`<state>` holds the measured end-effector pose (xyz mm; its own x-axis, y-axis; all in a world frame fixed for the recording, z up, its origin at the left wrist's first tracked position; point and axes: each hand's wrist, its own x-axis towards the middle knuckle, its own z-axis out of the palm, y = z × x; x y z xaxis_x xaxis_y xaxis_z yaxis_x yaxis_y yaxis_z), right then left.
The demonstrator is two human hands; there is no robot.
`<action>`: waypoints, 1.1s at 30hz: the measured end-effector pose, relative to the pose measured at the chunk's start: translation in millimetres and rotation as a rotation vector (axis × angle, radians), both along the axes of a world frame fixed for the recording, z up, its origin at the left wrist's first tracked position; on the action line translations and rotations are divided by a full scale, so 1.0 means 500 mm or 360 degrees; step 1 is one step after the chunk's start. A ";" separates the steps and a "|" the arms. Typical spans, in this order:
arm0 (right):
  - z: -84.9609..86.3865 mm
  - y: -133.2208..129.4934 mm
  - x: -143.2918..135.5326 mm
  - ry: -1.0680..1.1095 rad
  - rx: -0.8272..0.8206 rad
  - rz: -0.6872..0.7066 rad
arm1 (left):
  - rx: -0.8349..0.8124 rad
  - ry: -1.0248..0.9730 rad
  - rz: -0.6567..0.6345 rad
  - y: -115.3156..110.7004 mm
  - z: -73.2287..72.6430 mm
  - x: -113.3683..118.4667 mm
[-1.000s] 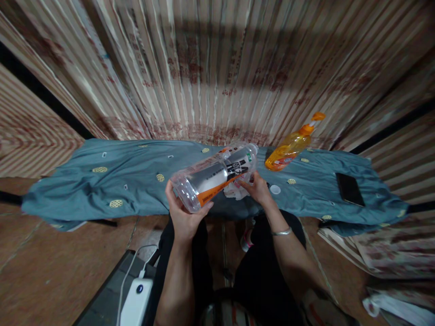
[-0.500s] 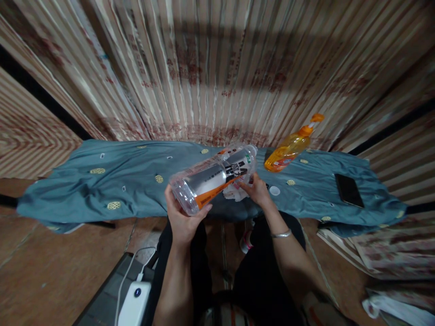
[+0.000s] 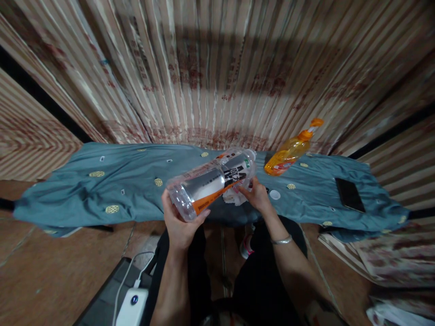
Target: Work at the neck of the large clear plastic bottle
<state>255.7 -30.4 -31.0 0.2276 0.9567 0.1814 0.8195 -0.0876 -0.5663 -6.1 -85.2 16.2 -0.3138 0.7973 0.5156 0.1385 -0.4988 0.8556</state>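
Mostly transparent bottle [image 3: 212,183], silver-and-orange label [image 3: 207,186], aslant

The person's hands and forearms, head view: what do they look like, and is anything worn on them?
The left hand and right hand are both ungloved, with no rings or markings that I can make out. A silver-coloured, rounded bangle circles the right forearm near the wrist; the left wrist has none visible. Both forearms show uncovered; any sleeves higher up are unclear.
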 end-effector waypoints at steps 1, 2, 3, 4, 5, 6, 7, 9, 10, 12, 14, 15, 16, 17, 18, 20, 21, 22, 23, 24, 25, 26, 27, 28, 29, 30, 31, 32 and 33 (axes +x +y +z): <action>0.000 0.000 0.000 -0.0007 0.0005 -0.0001 | 0.0002 -0.0010 -0.0004 0.000 -0.001 0.000; 0.000 0.000 0.000 -0.0009 0.0012 -0.0003 | 0.0002 -0.0024 -0.0007 -0.001 -0.003 0.000; 0.000 0.000 0.000 -0.0006 0.0018 -0.0003 | 0.0002 -0.0039 -0.0005 -0.001 -0.005 0.000; 0.000 0.000 0.000 0.0001 0.0023 -0.0003 | -0.0004 -0.0055 -0.0006 -0.001 -0.007 -0.001; 0.000 0.000 0.000 0.0012 0.0024 -0.0001 | -0.0014 -0.0071 -0.0009 -0.001 -0.009 -0.001; 0.001 0.000 0.000 0.0026 0.0019 0.0002 | -0.0027 -0.0082 -0.0007 -0.002 -0.010 -0.001; 0.001 0.000 0.000 0.0040 0.0012 0.0005 | -0.0043 -0.0091 -0.0004 -0.002 -0.011 -0.001; 0.002 -0.001 0.001 0.0060 -0.0002 0.0013 | -0.0063 -0.0107 -0.0004 -0.002 -0.011 -0.001; 0.002 -0.001 0.001 0.0066 -0.0005 0.0014 | -0.0060 -0.0116 -0.0012 -0.002 -0.010 -0.001; 0.001 -0.001 0.001 0.0087 -0.0006 0.0016 | -0.0052 -0.0139 -0.0039 -0.003 -0.009 0.000; -0.001 0.000 0.002 0.0130 0.0000 0.0023 | -0.0066 -0.0162 -0.0072 -0.004 -0.007 0.000; -0.003 0.000 0.002 0.0152 0.0008 0.0030 | -0.0084 -0.0169 -0.0082 -0.004 -0.006 0.000; -0.004 0.001 0.003 0.0172 0.0019 0.0042 | -0.0104 -0.0169 -0.0084 -0.005 -0.005 0.000; -0.006 0.001 0.003 0.0191 0.0032 0.0057 | -0.0118 -0.0164 -0.0076 -0.006 -0.004 0.000; -0.008 0.002 0.004 0.0207 0.0046 0.0068 | -0.0124 -0.0155 -0.0066 -0.006 -0.003 0.000; -0.011 0.002 0.005 0.0231 0.0068 0.0073 | -0.0118 -0.0131 -0.0027 -0.007 -0.003 0.000; -0.012 0.003 0.006 0.0237 0.0073 0.0068 | -0.0105 -0.0117 -0.0008 -0.007 -0.003 0.000; -0.012 0.003 0.006 0.0239 0.0075 0.0062 | -0.0092 -0.0105 0.0004 -0.007 -0.003 0.000; -0.013 0.003 0.007 0.0238 0.0076 0.0061 | -0.0079 -0.0094 0.0017 -0.007 -0.003 -0.001; -0.013 0.003 0.008 0.0238 0.0078 0.0066 | -0.0064 -0.0083 0.0032 -0.007 -0.003 -0.001; -0.012 0.003 0.008 0.0241 0.0079 0.0080 | -0.0055 -0.0073 0.0043 -0.007 -0.004 -0.001; -0.012 0.003 0.009 0.0246 0.0079 0.0097 | -0.0048 -0.0065 0.0051 -0.006 -0.005 -0.001; -0.011 0.003 0.009 0.0253 0.0078 0.0114 | -0.0045 -0.0063 0.0056 -0.006 -0.005 -0.001; -0.011 0.004 0.010 0.0259 0.0073 0.0126 | -0.0038 -0.0066 0.0056 -0.006 -0.007 -0.001; -0.010 0.004 0.010 0.0262 0.0065 0.0129 | -0.0031 -0.0077 0.0052 -0.005 -0.008 -0.001; -0.010 0.004 0.009 0.0259 0.0055 0.0120 | -0.0031 -0.0095 0.0041 -0.005 -0.009 0.000; -0.010 0.004 0.009 0.0257 0.0045 0.0107 | -0.0040 -0.0119 0.0024 -0.005 -0.011 0.000; -0.010 0.004 0.008 0.0254 0.0037 0.0092 | -0.0056 -0.0145 0.0004 -0.004 -0.013 0.001; -0.010 0.004 0.008 0.0252 0.0032 0.0080 | -0.0077 -0.0168 -0.0013 -0.004 -0.015 0.001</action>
